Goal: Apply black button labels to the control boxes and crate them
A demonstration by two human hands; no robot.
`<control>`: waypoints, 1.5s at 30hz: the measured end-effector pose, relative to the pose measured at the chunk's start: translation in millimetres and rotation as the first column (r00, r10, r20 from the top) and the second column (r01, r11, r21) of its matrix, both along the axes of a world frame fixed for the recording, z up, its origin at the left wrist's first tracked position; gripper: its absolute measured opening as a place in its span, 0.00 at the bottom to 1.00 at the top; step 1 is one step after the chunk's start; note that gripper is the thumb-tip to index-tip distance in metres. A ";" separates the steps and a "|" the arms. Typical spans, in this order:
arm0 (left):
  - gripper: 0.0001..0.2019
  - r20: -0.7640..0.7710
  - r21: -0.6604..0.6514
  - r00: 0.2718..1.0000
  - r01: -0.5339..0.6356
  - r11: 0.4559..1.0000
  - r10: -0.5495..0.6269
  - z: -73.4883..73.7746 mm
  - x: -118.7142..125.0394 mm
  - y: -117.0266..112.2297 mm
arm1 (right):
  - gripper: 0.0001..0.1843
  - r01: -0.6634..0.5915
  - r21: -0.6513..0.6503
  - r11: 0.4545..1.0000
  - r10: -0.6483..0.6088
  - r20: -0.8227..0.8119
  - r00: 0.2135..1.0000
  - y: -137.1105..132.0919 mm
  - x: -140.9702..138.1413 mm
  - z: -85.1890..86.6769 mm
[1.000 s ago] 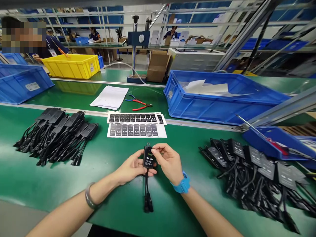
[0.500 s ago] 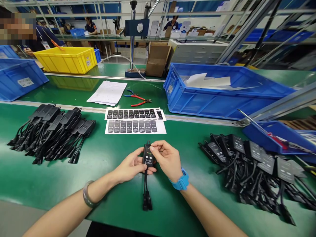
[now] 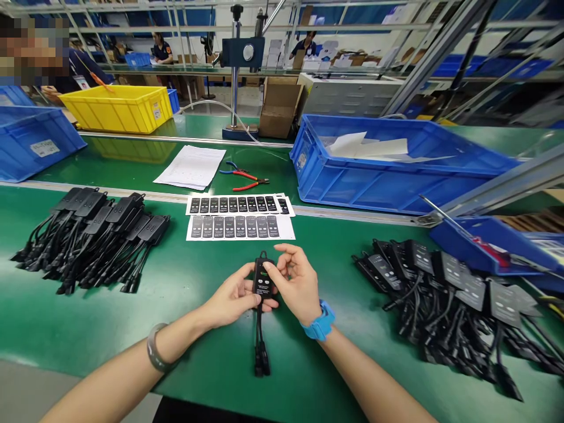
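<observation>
Both hands hold one small black box (image 3: pixel 263 281) with a label on its face and two short black cables hanging down to plugs (image 3: pixel 261 364) on the green table. My left hand (image 3: pixel 231 301) grips the box from the left and below. My right hand (image 3: pixel 296 283), with a blue watch at the wrist, presses its thumb on the label from the right. Two sheets of black labels (image 3: pixel 240 226) lie just beyond the hands.
A pile of unlabelled black boxes with cables (image 3: pixel 94 229) lies at the left, a labelled pile (image 3: pixel 445 294) at the right. Behind are a blue bin (image 3: pixel 379 182), pliers (image 3: pixel 244 174), papers (image 3: pixel 191 166), a yellow bin (image 3: pixel 117 108) and a press stand (image 3: pixel 235 70). People work at the back.
My right thumb has slid down along the label on the box. The view has shifted slightly; the box stays in both hands.
</observation>
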State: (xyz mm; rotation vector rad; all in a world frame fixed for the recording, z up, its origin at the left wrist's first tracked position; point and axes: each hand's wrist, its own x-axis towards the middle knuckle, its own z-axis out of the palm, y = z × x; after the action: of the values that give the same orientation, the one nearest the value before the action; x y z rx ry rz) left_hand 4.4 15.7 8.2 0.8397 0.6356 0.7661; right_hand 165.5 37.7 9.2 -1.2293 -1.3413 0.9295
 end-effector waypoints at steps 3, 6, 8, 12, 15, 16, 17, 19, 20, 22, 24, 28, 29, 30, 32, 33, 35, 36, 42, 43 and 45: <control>0.27 0.037 -0.049 0.998 -0.056 0.997 0.058 1.1 -0.6 2.5 | 0.28 -0.076 -0.026 0.997 0.077 0.049 0.996 1.7 1.0 -3.6; 0.23 0.021 -0.064 0.987 -0.159 0.985 0.161 0.5 -1.4 5.4 | 0.42 -0.261 -0.073 0.963 0.265 0.063 0.962 0.1 0.1 -8.5; 0.22 -0.027 -0.040 0.980 -0.199 0.979 0.198 -1.0 -1.4 6.7 | 0.41 -0.362 -0.087 0.928 0.364 0.009 0.931 -2.1 -1.6 -11.0; 0.21 -0.114 0.032 0.971 -0.208 0.978 0.210 -4.1 0.5 7.0 | 0.30 -0.395 -0.085 0.915 0.389 -0.082 0.918 -4.8 -6.0 -13.6; 0.21 -0.172 0.075 0.960 -0.210 0.975 0.220 -5.0 2.3 6.7 | 0.29 -0.361 -0.079 0.929 0.355 -0.079 0.931 -5.2 -9.1 -15.8; 0.21 -0.183 0.081 0.958 -0.208 0.975 0.220 -5.3 2.9 6.7 | 0.29 -0.348 -0.077 0.934 0.344 -0.067 0.937 -5.4 -10.1 -16.4; 0.21 -0.189 0.082 0.957 -0.209 0.975 0.221 -5.7 3.6 6.6 | 0.29 -0.338 -0.075 0.938 0.335 -0.047 0.941 -5.8 -11.1 -16.8; 0.22 -0.170 0.069 0.959 -0.220 0.973 0.228 -6.7 4.8 6.3 | 0.30 -0.320 -0.055 0.946 0.322 0.044 0.946 -6.8 -12.9 -16.1; 0.23 -0.146 0.060 0.963 -0.222 0.973 0.228 -7.3 5.2 6.1 | 0.31 -0.308 -0.027 0.951 0.309 0.121 0.943 -7.3 -13.4 -14.9; 0.26 -0.099 0.060 0.974 -0.201 0.978 0.206 -8.2 4.3 6.1 | 0.35 -0.299 0.043 0.953 0.272 0.308 0.912 -7.2 -12.0 -10.9; 0.29 -0.149 0.139 0.974 -0.150 0.979 0.171 -8.1 -0.2 7.8 | 0.39 -0.300 0.067 0.952 0.228 0.500 0.835 -3.5 -4.6 -5.1; 0.26 -0.577 0.641 0.699 0.067 0.765 0.423 -7.3 -21.2 18.5 | 0.38 -0.068 -0.108 0.992 0.127 0.851 0.510 18.6 32.5 7.8; 0.23 -0.625 0.725 0.570 0.172 0.667 0.532 -8.0 -27.2 22.2 | 0.37 0.024 -0.118 0.993 0.096 0.899 0.428 27.2 43.4 10.6; 0.21 -0.641 0.761 0.448 0.273 0.588 0.623 -9.3 -32.7 25.8 | 0.36 0.081 -0.103 0.991 0.064 0.922 0.382 37.1 52.9 13.0; 0.20 -0.647 0.745 0.258 0.416 0.522 0.718 -13.3 -40.5 32.2 | 0.30 0.088 -0.052 0.995 0.013 0.921 0.389 60.2 64.8 15.7; 0.20 -0.649 0.722 0.187 0.457 0.519 0.738 -15.8 -42.7 34.6 | 0.27 0.054 -0.029 0.998 0.003 0.905 0.426 72.9 66.3 15.9; 0.21 -0.647 0.683 0.088 0.506 0.526 0.757 -20.6 -44.1 37.6 | 0.20 -0.017 -0.010 1.000 0.017 0.865 0.502 98.7 61.3 13.3; 0.22 -0.643 0.673 0.059 0.521 0.525 0.764 -22.7 -43.8 38.4 | 0.17 -0.036 -0.004 0.999 0.023 0.846 0.532 110.7 56.1 10.7; 0.24 -0.632 0.643 0.008 0.563 0.519 0.775 -25.3 -39.8 39.3 | 0.05 -0.011 0.092 0.996 -0.054 0.666 0.744 147.0 33.9 -11.9; 0.24 -0.635 0.638 -0.001 0.564 0.525 0.772 -24.1 -39.1 39.3 | 0.05 0.008 0.113 0.994 -0.077 0.623 0.778 147.2 35.1 -14.7; 0.25 -0.640 0.628 -0.019 0.563 0.537 0.768 -20.8 -37.8 39.3 | 0.07 0.064 0.152 0.986 -0.135 0.519 0.844 145.4 40.6 -18.4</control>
State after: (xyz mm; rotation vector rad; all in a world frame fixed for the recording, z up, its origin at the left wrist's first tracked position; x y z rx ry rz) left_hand -33.4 55.1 -12.6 2.5385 1.8618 0.4012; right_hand 206.1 183.1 -9.2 -1.5018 -1.7151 0.4243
